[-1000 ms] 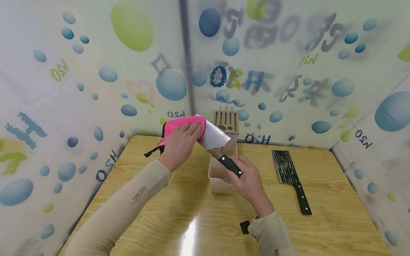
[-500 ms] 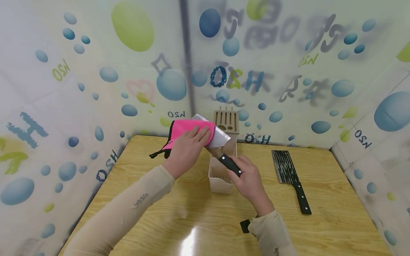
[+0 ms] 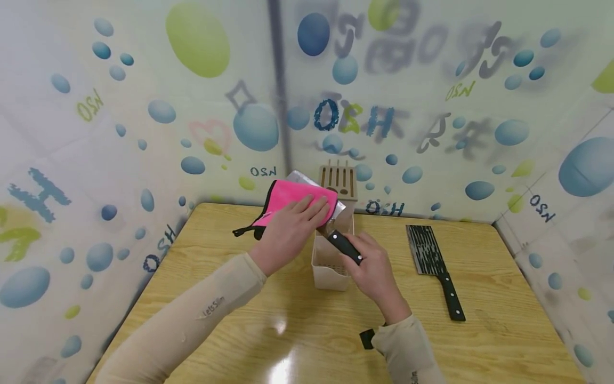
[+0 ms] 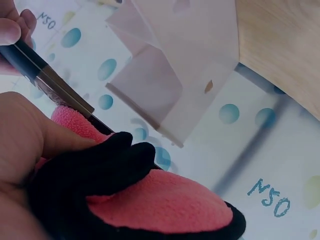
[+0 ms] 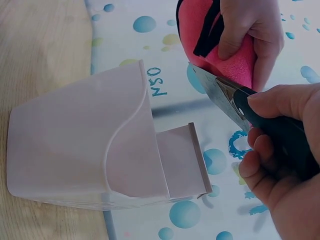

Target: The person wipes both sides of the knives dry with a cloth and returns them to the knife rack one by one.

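Note:
In the head view my right hand (image 3: 374,269) grips the black handle of a cleaver (image 3: 345,247), held in the air over the table with its blade slanting up to the left. My left hand (image 3: 290,226) lies over a pink cloth (image 3: 283,197) with black edging, which covers most of the blade. The right wrist view shows the thumb pinching the cloth (image 5: 237,65) from the other side, so it folds round the blade. Only the blade's upper edge and a corner by the handle show from above. A black loop dangles from the cloth's left end.
Behind the hands stands a pale knife holder (image 3: 331,280) with a brown slotted top (image 3: 338,181). A second cleaver (image 3: 427,250), black-streaked with a black handle, lies at the right of the wooden table (image 3: 216,320). Bubble-patterned sheeting (image 3: 431,106) walls the back and sides.
My left hand has slid the pink cloth rightward along the blade toward the handle, uncovering the blade's far end. My right hand and the cleaver have stayed nearly still.

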The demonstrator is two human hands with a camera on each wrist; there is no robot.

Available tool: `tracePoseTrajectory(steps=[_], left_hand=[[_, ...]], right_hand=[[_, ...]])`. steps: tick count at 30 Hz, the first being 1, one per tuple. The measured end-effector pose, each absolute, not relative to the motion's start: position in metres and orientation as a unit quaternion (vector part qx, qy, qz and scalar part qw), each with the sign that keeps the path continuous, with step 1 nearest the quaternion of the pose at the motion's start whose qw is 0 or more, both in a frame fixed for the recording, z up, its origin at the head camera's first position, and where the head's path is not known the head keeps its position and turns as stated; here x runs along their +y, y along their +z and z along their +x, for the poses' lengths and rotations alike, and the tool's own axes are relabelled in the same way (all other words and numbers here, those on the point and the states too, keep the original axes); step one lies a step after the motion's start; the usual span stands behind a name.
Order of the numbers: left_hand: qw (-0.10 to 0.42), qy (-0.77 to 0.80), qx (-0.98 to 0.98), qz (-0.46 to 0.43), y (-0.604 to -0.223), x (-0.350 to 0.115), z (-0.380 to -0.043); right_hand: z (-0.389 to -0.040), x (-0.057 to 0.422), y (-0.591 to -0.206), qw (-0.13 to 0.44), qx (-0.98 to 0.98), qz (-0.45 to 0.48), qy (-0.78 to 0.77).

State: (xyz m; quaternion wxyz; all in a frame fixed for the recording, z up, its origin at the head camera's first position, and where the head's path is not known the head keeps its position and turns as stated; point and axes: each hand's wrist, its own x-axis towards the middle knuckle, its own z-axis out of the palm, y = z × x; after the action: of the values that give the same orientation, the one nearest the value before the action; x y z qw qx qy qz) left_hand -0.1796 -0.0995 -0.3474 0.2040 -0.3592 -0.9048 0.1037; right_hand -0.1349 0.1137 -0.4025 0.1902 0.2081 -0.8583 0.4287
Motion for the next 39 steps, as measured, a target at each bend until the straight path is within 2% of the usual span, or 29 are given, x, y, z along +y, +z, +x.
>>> tracePoseTrajectory(steps=[19, 39], left_hand=[[0.207, 0.110, -0.884, -0.403, -0.342, -0.100, -0.175], [0.198, 0.084, -0.908, -0.361, -0.340, -0.102, -0.192]], right_hand=[[-0.138, 0.114, -0.404, 0.219, -0.849, 0.219, 0.428], [-0.137, 0.115, -0.403, 0.220, -0.846, 0.218, 0.434]])
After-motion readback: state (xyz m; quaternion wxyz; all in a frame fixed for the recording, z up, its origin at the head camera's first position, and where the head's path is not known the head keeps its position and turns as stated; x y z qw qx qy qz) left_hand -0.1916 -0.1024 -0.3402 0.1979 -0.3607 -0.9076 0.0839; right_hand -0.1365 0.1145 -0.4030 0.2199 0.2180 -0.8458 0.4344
